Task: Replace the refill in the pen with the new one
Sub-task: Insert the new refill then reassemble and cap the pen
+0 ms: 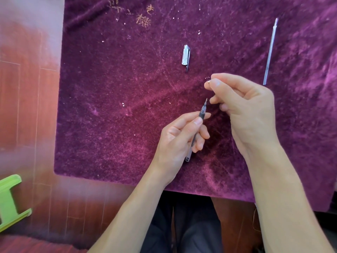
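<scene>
Left hand (179,136) fingers curled round pen (202,114) at centre, right hand (244,110) pinching small silvery piece (208,82), pen cap (186,55) above, refill (270,52) upper right

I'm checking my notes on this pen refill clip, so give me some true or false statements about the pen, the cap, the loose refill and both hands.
1. The left hand grips the pen. True.
2. The cap is on the pen. False: it lies on the purple cloth, apart from both hands.
3. A loose refill lies on the cloth, right of the cap. True.
4. The right hand lies flat and holds nothing. False: its thumb and forefinger pinch a small part beyond the pen's tip.
</scene>
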